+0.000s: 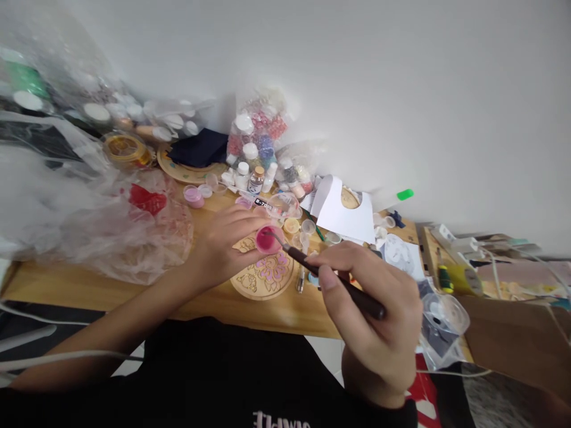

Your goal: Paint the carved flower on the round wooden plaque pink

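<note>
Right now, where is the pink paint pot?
The pink pot is mid-table, held in the left hand just above the round wooden disc, with the tool tip dipped in it.

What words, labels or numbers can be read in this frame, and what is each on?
"B-70": black label of a glue tube behind the left hand; the rest is cut off.
White letters on the black shirt: upside down, cut off, unreadable.
Small bottle label: too blurred.

Plastic bags (66,196) blurred at left edge, carved wooden disc (263,276) partly hidden by left hand (223,246)
</note>
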{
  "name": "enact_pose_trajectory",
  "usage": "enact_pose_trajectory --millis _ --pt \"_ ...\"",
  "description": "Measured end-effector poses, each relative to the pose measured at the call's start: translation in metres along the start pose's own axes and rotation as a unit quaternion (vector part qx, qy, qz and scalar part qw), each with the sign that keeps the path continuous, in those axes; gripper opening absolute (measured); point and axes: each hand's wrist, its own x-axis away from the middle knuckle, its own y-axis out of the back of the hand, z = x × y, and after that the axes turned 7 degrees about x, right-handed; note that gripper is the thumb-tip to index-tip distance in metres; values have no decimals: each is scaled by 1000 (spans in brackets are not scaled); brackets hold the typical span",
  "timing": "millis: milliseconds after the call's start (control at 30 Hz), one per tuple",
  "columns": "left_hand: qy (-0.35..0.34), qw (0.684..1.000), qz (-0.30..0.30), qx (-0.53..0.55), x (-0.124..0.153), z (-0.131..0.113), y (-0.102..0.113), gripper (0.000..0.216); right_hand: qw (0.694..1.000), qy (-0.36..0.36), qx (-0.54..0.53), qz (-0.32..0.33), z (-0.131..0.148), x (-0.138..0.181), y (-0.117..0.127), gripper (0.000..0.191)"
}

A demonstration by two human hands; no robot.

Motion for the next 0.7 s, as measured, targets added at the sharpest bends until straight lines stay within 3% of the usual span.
enact_pose_trajectory --millis 200,400,567,700 --pt "-35 999 -30 -26 5 8 -3 17 996 19 87 32 2 2 -1 11" --pt "-46 995 -51 -70 5 7 -3 9 1000 9 25 2 -1 4 -3 9" --pt "-111 981 -94 -131 1 5 -4 17 1000 0 15 -11 -3 6 -8 11" --pt "-59 989 -67 -118 4 4 -4 13 1000 3 -15 -17 -4 8 -10 10"
